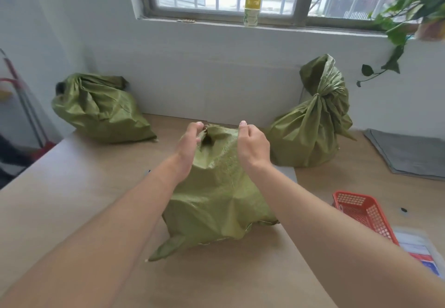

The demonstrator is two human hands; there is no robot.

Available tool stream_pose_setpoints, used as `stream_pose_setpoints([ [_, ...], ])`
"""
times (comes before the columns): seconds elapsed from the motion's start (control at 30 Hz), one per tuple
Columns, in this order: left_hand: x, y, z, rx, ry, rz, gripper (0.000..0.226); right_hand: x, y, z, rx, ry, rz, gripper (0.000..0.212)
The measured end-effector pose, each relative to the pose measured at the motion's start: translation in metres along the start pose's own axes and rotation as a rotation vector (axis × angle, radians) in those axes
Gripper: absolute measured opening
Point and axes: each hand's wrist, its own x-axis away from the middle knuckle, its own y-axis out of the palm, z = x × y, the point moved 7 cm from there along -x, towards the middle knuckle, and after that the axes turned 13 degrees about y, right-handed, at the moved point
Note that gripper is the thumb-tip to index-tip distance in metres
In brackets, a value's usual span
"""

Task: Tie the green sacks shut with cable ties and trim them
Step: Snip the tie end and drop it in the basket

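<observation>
Both bare forearms are reaching forward from the bottom corners of the view and converging on the middle sack [216,199]. This green woven sack is sitting on the desk [72,187] straight ahead, with its lower corners splaying toward the camera.

The left hand [190,143] is gripping the sack's top edge at the left side of its mouth. Its palm is turning inward and its fingers [198,125] are curling over the fabric beside a dark gap in the opening. The right hand [252,146] is pinching the same edge a little further right, its back facing the camera and one fingertip sticking up above the rim. The two hands are staying apart, with a short stretch of rim running between them.

Behind and to the right, a tied sack [310,129] is standing upright against the wall, just beside the middle one. A pale band [317,94] is cinching its neck, and the gathered top is flaring above it. At the desk's far left corner a third sack [101,112] is slumping on its side, its mouth loosely bunched.

Near the desk's right edge an orange-red mesh basket [363,211] is sitting well apart from the hands; its contents cannot be made out. A clear plastic packet [414,247] is lying just beside it, nearer the camera. A grey folded cloth [409,156] is lying further back on the right. On the windowsill a yellow-capped bottle [251,8] is standing, and a trailing plant [409,6] is hanging down at the upper right.
</observation>
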Motion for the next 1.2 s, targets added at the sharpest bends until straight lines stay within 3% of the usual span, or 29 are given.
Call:
stream_pose_setpoints([
  [0.2,-0.058,-0.011,-0.022,-0.012,-0.042,0.093,0.037,-0.054,0.032,-0.003,0.129,0.031,-0.055,0.036],
  [0.57,-0.147,-0.020,-0.097,-0.082,-0.215,-0.006,0.043,-0.129,0.070,0.003,0.621,0.088,0.060,0.046],
  [0.7,-0.175,-0.024,-0.112,-0.142,-0.261,-0.010,0.030,-0.149,0.083,-0.001,0.798,0.080,0.101,0.047],
  [0.83,-0.193,-0.034,-0.126,-0.431,-0.285,-0.025,0.070,-0.166,0.092,-0.002,0.919,0.068,0.116,0.049],
  [0.93,-0.199,-0.037,-0.140,-0.465,-0.387,-0.055,0.080,-0.175,0.096,-0.002,0.939,0.075,0.119,0.048],
  [1.03,-0.202,-0.035,-0.151,-0.484,-0.456,-0.096,0.053,-0.182,0.100,0.000,0.912,0.112,0.092,0.039],
  [1.2,-0.209,-0.027,-0.140,-0.498,-0.396,-0.046,0.018,-0.181,0.101,-0.002,0.780,0.115,0.104,0.018],
])
